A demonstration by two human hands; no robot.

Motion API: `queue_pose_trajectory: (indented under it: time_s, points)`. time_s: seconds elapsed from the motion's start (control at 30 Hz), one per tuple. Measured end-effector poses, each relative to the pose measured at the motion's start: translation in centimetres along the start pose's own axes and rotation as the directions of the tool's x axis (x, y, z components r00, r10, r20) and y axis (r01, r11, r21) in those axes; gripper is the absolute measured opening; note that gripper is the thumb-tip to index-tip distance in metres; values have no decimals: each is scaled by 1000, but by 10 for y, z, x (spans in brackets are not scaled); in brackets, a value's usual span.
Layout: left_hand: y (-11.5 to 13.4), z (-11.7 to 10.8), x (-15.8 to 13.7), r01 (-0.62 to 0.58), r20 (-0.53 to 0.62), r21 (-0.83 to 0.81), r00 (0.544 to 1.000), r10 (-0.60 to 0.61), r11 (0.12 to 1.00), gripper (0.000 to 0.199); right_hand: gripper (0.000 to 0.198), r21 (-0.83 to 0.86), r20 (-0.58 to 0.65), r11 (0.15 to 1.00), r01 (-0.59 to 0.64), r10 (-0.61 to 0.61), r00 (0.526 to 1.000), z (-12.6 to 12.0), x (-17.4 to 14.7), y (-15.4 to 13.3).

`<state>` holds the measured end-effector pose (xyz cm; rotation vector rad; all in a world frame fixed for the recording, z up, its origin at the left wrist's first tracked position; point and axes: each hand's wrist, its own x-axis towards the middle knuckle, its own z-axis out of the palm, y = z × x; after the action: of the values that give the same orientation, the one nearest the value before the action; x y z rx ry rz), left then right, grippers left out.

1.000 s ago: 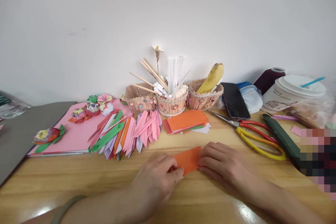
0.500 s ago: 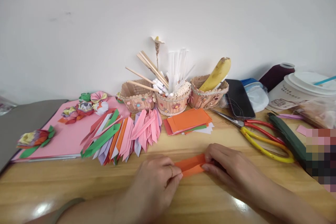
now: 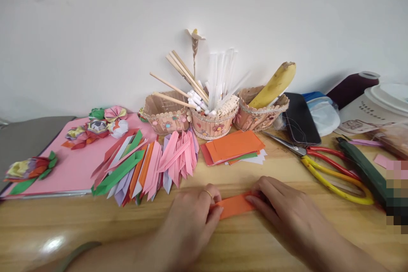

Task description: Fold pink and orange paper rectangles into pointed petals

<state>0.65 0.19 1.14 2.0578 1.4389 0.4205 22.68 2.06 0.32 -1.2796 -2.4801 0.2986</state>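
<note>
Below: glossy wooden table (image 3: 236, 246); behind: pale wall (image 3: 127, 38) (smudged); hands (image 3: 193, 216) (image 3: 283, 206): orange paper (image 3: 236, 206)

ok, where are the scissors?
In the head view, the scissors lie on the right side of the table, beyond the right hand, between the black phone and the dark green tool.

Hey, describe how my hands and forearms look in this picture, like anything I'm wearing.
Your left hand has a thin gold-coloured ring on one finger, and a plain greyish-green band circles that forearm. Your right hand shows no jewellery. No sleeves or gloves are visible.
</note>
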Motion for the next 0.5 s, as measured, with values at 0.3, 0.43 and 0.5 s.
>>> queue_pose_trajectory:
  time_s: [0.3, 0.43, 0.5]
  points:
    - [-3, 2, 0, -54, -50, 31, 997, 55, 998, 7, 27, -14, -34, 1000, 23, -23, 999, 2, -1, 0]
    - [-3, 2, 0, -58, -37, 55, 997, 60, 997, 10, 27, -35, -24, 999, 41, -42, 999, 4, -2, 0]
    - [-3, 1, 1, -59, -27, 74, 998, 61, 995, 10, 27, -38, -29, 998, 56, -57, 998, 4, -1, 0]
